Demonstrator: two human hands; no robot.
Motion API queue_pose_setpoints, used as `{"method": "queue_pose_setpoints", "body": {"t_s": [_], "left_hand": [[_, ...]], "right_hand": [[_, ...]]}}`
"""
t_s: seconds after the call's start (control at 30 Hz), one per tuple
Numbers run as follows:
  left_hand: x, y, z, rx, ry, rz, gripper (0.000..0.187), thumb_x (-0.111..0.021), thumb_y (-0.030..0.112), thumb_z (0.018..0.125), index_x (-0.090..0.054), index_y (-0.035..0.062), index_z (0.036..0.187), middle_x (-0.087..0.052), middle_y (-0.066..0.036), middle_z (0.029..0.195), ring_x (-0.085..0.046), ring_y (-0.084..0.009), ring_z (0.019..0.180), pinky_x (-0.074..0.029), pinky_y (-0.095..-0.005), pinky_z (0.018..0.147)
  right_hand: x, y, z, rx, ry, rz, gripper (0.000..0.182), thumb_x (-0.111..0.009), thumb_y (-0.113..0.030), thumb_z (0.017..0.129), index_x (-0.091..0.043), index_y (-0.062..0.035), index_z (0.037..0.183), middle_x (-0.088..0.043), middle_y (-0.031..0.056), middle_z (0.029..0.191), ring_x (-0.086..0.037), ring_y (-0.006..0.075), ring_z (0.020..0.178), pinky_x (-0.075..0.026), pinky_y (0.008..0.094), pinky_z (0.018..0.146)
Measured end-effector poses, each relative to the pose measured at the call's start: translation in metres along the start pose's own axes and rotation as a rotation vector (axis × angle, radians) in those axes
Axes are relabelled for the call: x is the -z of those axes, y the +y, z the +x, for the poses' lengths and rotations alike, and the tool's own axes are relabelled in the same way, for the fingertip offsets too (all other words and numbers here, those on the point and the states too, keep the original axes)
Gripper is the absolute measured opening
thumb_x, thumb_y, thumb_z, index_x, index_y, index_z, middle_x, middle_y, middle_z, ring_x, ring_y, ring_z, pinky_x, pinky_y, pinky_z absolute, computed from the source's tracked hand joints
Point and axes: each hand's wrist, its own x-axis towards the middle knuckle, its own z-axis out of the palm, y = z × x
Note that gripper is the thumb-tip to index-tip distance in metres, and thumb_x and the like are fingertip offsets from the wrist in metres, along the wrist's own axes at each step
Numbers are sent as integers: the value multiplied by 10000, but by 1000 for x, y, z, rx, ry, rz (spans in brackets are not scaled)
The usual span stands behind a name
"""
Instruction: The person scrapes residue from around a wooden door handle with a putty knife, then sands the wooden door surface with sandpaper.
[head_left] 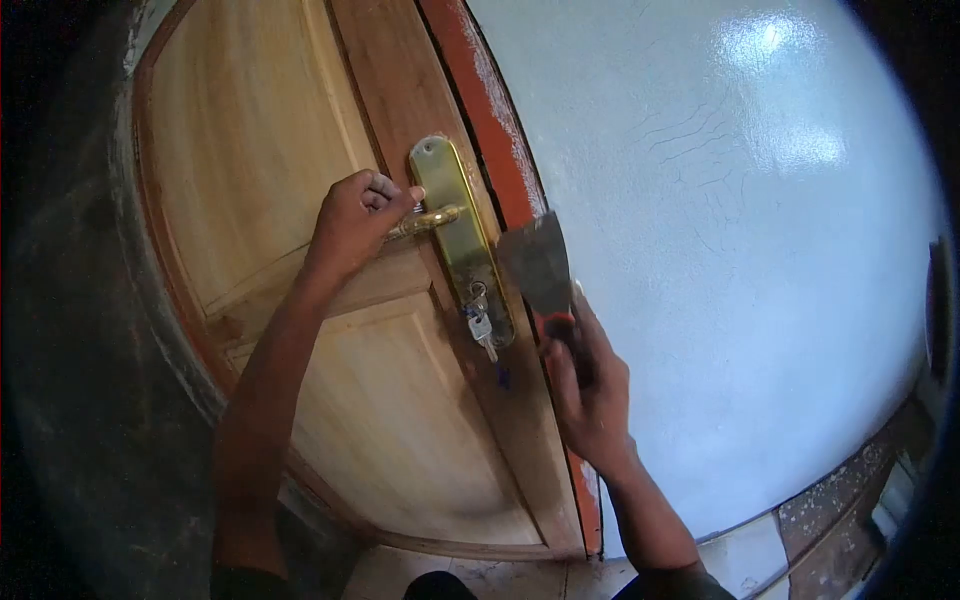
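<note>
Door handle (428, 220) gripped by left hand (352, 222); scraper (537, 265) clenched in right hand (590, 385), blade pointing up beside lock plate (462, 240).

2 bare hands work at 1 wooden door (300, 180): the left hand (352, 222), at 11 o'clock from frame centre, grips 1 brass lever handle (428, 220); the right hand (590, 385), at 5 o'clock, holds 1 putty knife (537, 262) with 1 broad metal blade. 1 brass backplate (462, 235) carries the lever, with 1 bunch of keys (480, 320) hanging below it at 6 o'clock. 1 red-painted frame strip (490, 120) separates the door from 1 pale blue wall (730, 250) at 3 o'clock.
</note>
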Motion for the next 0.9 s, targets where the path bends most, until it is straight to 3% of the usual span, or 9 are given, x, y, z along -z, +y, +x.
{"method": "queue_pose_setpoints", "body": {"t_s": [0.2, 0.3, 0.57, 0.8, 0.9], "left_hand": [[6, -5, 5, -140, -60, -58, 275, -769, 261, 937, -720, -10, 945, -729, -65, 832, -678, -116, 795, -533, -295, 756], [3, 3, 3, -140, -8, 47, 213, -742, 185, 917, -730, -27, 934, -744, -116, 825, -697, -166, 744, -553, -327, 721], [-16, -8, -4, -195, 171, -116, 186, -714, 163, 922, -706, -21, 902, -727, -117, 787, -696, -180, 713, -552, -338, 694], [-21, -17, -2, -222, 186, -186, 167, -707, 150, 922, -699, -13, 887, -707, -102, 763, -683, -170, 708, -546, -341, 683], [-19, -16, 0, -219, 136, -147, 164, -688, 180, 968, -698, 17, 981, -685, -49, 793, -631, -124, 731, -520, -324, 722]], "right_hand": [[-19, -4, 24, 7, 60, -89, 577, -569, -16, 997, -418, -24, 1553, -698, 292, 1067, -715, 314, 869, -544, 372, 849], [-23, -4, 39, 45, 69, -126, 576, -576, -10, 993, -433, -44, 1550, -704, 279, 1068, -717, 319, 872, -545, 376, 857], [-28, 1, 44, 164, 110, -171, 547, -570, -32, 1005, -449, -33, 1539, -723, 243, 1104, -735, 277, 964, -551, 367, 871], [-10, -16, 41, 26, -11, -285, 567, -572, -58, 1012, -424, -38, 1559, -711, 261, 1181, -726, 276, 1069, -551, 390, 934], [-10, -15, 49, 96, 0, -293, 537, -532, -37, 1041, -422, -44, 1567, -715, 134, 1144, -634, 129, 962, -524, 299, 869]]}}
